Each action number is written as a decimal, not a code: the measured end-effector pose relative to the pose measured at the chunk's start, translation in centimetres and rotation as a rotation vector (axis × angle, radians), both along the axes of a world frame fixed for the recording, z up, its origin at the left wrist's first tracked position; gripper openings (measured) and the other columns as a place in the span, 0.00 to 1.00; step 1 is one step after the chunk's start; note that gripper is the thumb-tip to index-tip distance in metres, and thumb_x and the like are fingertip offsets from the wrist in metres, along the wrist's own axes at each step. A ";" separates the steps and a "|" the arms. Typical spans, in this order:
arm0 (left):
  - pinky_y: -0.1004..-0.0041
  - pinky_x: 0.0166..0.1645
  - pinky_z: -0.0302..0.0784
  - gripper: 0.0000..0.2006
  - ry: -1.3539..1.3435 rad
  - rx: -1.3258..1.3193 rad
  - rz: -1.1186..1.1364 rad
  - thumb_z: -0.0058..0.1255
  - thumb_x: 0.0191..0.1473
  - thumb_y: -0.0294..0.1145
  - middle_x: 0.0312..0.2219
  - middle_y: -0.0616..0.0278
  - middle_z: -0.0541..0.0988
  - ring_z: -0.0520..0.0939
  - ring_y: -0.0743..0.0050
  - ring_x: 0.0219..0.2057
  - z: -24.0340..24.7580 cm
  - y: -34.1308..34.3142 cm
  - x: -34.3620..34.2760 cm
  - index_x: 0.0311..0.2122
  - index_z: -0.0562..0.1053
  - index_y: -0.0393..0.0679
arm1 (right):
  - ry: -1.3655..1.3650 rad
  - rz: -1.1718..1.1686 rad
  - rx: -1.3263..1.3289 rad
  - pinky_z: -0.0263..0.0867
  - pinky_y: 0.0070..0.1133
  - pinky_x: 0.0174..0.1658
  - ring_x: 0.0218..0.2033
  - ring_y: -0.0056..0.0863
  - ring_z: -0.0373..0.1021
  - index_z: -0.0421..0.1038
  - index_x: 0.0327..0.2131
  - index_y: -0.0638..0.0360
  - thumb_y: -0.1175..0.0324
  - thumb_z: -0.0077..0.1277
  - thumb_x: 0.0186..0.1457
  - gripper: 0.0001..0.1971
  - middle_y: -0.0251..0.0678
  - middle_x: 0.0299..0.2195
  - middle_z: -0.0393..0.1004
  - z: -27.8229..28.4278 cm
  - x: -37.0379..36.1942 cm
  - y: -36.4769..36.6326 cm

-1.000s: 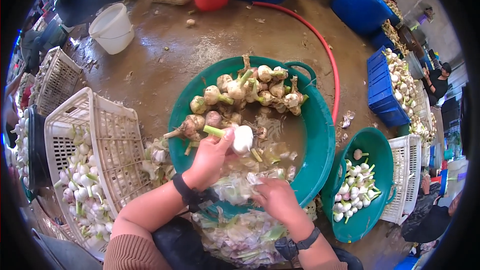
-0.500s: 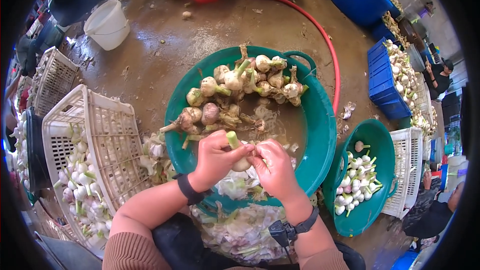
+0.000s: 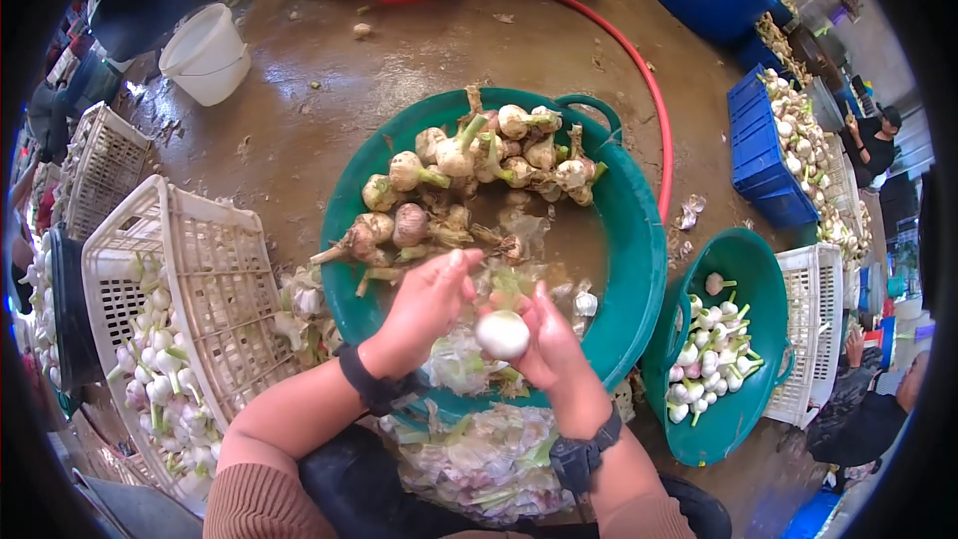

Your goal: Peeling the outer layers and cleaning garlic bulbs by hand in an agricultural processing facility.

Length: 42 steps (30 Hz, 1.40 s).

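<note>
A peeled white garlic bulb (image 3: 502, 336) rests in my right hand (image 3: 555, 347), its smooth round side toward me and the fingers curled about it. To its left, my left hand (image 3: 424, 301) is off the bulb, fingers loosely parted and holding nothing I can see. A thin, pale green piece of skin (image 3: 511, 287) hangs between the hands, partly blurred. Both hands are over a large green tub (image 3: 639, 269). Unpeeled, soil-stained garlic bulbs (image 3: 407, 172) with cut stems are heaped on its far side, and loose skins (image 3: 464, 364) lie on its near side.
A green basket (image 3: 753, 269) of peeled garlic leans at my right. On my left stands a white crate (image 3: 225, 289) full of garlic. More skins (image 3: 489, 469) pile up below the tub. A red hose (image 3: 624, 40) curves across the wet floor past a white bucket (image 3: 208, 55).
My left hand has come away from the bulb, leftward and up. My right hand has turned, showing the bulb's bare round side. Loose skin now shows between the hands.
</note>
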<state>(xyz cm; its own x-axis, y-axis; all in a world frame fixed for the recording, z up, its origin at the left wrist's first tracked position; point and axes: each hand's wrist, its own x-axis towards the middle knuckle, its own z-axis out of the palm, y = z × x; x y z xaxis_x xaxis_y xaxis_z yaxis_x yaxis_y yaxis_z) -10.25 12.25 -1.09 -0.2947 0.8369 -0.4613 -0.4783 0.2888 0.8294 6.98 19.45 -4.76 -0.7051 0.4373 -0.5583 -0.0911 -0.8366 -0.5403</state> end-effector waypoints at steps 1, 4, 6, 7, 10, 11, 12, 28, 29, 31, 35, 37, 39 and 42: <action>0.85 0.17 0.58 0.22 -0.015 0.063 0.118 0.31 0.59 0.46 0.17 0.69 0.68 0.62 0.88 0.14 0.4 0.3 0.0 0.38 0.70 0.36 | 0.405 0.015 0.035 0.66 0.34 0.40 0.44 0.40 0.65 0.66 0.42 0.56 0.44 0.35 0.54 0.26 0.49 0.46 0.64 -0.6 0.5 1.2; 0.82 0.21 0.61 0.17 0.044 -0.089 0.181 0.42 0.55 0.41 0.15 0.70 0.68 0.65 0.85 0.16 -0.8 0.0 -2.1 0.23 0.71 0.38 | 1.252 0.100 -0.113 0.68 0.37 0.34 0.43 0.47 0.65 0.66 0.45 0.49 0.39 0.30 0.54 0.28 0.52 0.45 0.65 3.7 2.6 5.1; 0.82 0.23 0.63 0.14 0.256 -0.144 -0.051 0.45 0.53 0.38 0.17 0.70 0.69 0.67 0.86 0.18 -2.4 -1.1 -2.0 0.24 0.71 0.39 | 0.852 -0.034 0.169 0.67 0.38 0.39 0.44 0.43 0.66 0.63 0.48 0.55 0.36 0.27 0.52 0.34 0.50 0.46 0.65 4.5 2.0 7.6; 0.83 0.25 0.64 0.10 0.465 -0.178 -0.297 0.48 0.52 0.35 0.18 0.70 0.70 0.69 0.86 0.20 -3.0 -1.5 -2.0 0.26 0.71 0.39 | 0.521 -0.055 0.314 0.67 0.37 0.40 0.44 0.41 0.66 0.63 0.48 0.56 0.39 0.28 0.54 0.32 0.48 0.45 0.66 2.2 0.7 9.3; 0.81 0.35 0.68 0.14 0.380 -0.020 -0.371 0.51 0.49 0.30 0.32 0.66 0.72 0.71 0.84 0.33 -3.6 -1.3 -0.6 0.41 0.68 0.38 | -0.689 0.476 1.385 0.65 0.34 0.39 0.39 0.41 0.69 0.66 0.43 0.57 0.53 0.40 0.54 0.20 0.43 0.39 0.70 -8.2 -6.0 10.8; 0.80 0.37 0.68 0.16 0.267 -0.044 -0.337 0.51 0.49 0.32 0.34 0.65 0.72 0.71 0.83 0.35 -3.7 -0.9 -0.3 0.42 0.67 0.38 | -0.943 0.568 1.776 0.65 0.34 0.39 0.37 0.42 0.70 0.68 0.40 0.57 0.59 0.44 0.53 0.15 0.42 0.38 0.71 -12.0 -6.1 10.5; 0.80 0.37 0.68 0.16 0.265 -0.037 -0.331 0.51 0.49 0.32 0.34 0.65 0.72 0.71 0.83 0.35 -3.8 -0.5 -0.4 0.42 0.67 0.38 | -0.994 0.657 1.851 0.64 0.35 0.39 0.37 0.44 0.69 0.68 0.38 0.58 0.62 0.46 0.51 0.13 0.44 0.38 0.71 -14.5 -5.6 10.2; 0.73 0.34 0.70 0.23 0.439 -0.111 -0.161 0.51 0.46 0.50 0.27 0.55 0.75 0.76 0.72 0.30 -5.6 -1.1 -1.1 0.38 0.68 0.38 | -0.445 0.558 2.055 0.64 0.27 0.27 0.25 0.36 0.68 0.71 0.27 0.59 0.70 0.48 0.44 0.06 0.39 0.21 0.71 0.7 -4.1 -0.3; 0.72 0.35 0.70 0.23 0.454 -0.118 -0.253 0.51 0.45 0.50 0.26 0.55 0.76 0.77 0.71 0.29 -5.1 -0.9 -1.2 0.37 0.69 0.38 | -0.480 0.688 2.083 0.64 0.28 0.26 0.23 0.36 0.68 0.71 0.27 0.59 0.70 0.47 0.44 0.05 0.37 0.18 0.70 0.7 -3.9 -0.4; 0.72 0.35 0.71 0.21 0.510 -0.127 -0.256 0.52 0.44 0.48 0.25 0.57 0.76 0.77 0.69 0.28 -5.1 -0.9 -1.3 0.35 0.70 0.39 | -0.511 0.699 2.083 0.64 0.27 0.25 0.21 0.36 0.68 0.71 0.26 0.59 0.70 0.47 0.45 0.05 0.38 0.18 0.70 0.7 -4.1 -0.9; 0.75 0.34 0.70 0.17 0.395 -0.097 -0.270 0.50 0.46 0.43 0.26 0.60 0.74 0.74 0.75 0.28 -5.3 -0.7 -1.2 0.35 0.70 0.38 | -0.621 0.576 1.267 0.64 0.22 0.22 0.19 0.29 0.67 0.69 0.26 0.61 0.66 0.45 0.51 0.08 0.35 0.18 0.70 -0.9 -4.2 -0.2; 0.78 0.32 0.69 0.15 0.381 -0.061 -0.258 0.50 0.48 0.39 0.26 0.64 0.73 0.72 0.82 0.28 -5.4 -0.8 -1.1 0.35 0.69 0.38 | -0.551 0.461 0.749 0.62 0.22 0.21 0.19 0.25 0.66 0.69 0.27 0.61 0.63 0.43 0.53 0.11 0.32 0.18 0.70 -1.5 -4.5 0.0; 0.79 0.35 0.69 0.19 0.543 0.149 -0.215 0.50 0.49 0.40 0.27 0.65 0.73 0.71 0.83 0.29 -5.6 -1.2 -1.2 0.42 0.68 0.37 | -0.458 0.330 0.236 0.61 0.21 0.20 0.18 0.22 0.65 0.69 0.27 0.61 0.61 0.42 0.56 0.14 0.28 0.18 0.69 -1.5 -4.8 -0.3; 0.79 0.37 0.68 0.25 0.083 0.117 -0.253 0.49 0.51 0.40 0.31 0.64 0.73 0.71 0.82 0.31 -4.7 -1.0 -2.7 0.51 0.62 0.37 | -0.445 0.390 0.658 0.59 0.20 0.23 0.18 0.19 0.62 0.69 0.30 0.61 0.61 0.40 0.58 0.13 0.28 0.18 0.68 -1.9 -4.6 -1.0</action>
